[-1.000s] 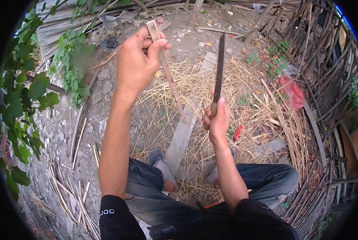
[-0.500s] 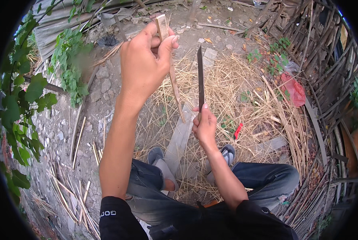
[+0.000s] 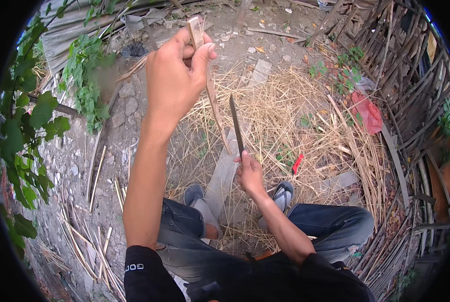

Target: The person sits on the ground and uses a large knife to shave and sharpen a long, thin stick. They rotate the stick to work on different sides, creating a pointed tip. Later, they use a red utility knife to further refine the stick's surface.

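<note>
Raised at the upper middle, my left hand pinches a long, thin strip of split wood near its upper end. The strip hangs down, slanting a little to the right, and its lower tip is over a flat board on the ground. My right hand, lower and nearer to me, is closed round the lower end of a long dark knife. Its blade points up and away, leaning left, just right of the strip. Blade and strip look close, but I cannot tell whether they touch.
A grey board lies between my feet, on ground strewn with straw-like shavings. A red-handled tool and a red plastic bag lie to the right, near a fence of sticks. Leafy vines hang at the left.
My right hand has come down and left, bringing the knife lower and tilting its blade toward the wood strip. My left hand and the strip have shifted slightly left.
</note>
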Available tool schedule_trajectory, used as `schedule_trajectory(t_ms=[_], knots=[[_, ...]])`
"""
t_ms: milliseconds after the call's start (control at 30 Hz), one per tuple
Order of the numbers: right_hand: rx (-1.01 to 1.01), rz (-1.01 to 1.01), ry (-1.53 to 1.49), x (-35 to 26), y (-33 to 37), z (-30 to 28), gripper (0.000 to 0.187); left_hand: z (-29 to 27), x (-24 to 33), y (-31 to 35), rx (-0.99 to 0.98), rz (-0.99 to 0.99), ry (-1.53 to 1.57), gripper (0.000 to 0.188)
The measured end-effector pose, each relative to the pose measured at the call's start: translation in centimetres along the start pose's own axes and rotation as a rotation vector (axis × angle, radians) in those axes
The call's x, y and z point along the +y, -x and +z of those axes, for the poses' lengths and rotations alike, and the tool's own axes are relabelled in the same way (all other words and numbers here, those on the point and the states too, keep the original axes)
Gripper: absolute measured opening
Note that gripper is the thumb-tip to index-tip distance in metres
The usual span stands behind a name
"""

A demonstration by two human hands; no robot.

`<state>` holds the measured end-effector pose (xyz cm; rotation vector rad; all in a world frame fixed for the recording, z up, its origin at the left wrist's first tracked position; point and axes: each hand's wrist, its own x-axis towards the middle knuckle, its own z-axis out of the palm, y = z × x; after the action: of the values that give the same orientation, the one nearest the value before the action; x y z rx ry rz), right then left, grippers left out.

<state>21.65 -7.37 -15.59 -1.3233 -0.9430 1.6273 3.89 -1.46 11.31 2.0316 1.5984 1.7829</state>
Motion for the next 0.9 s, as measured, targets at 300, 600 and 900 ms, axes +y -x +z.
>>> schedule_trajectory(t_ms=[300,600,900], knots=[[0.071,-0.169,0.125,10.0,0.2,-1.2,0.052,1.2,0.8,-0.8,-0.029,-0.020,0.060,0.012],[-0.004,-0.145,-0.072,-4.0,-0.6,-0.1,0.050,-0.9,-0.3,0.1,-0.021,-0.075,0.002,0.010],[0.183,-0.108,0.296,17.6,-2.0,-5.3,0.051,0.5,2.4,-0.1,-0.138,-0.049,-0.021,0.016]])
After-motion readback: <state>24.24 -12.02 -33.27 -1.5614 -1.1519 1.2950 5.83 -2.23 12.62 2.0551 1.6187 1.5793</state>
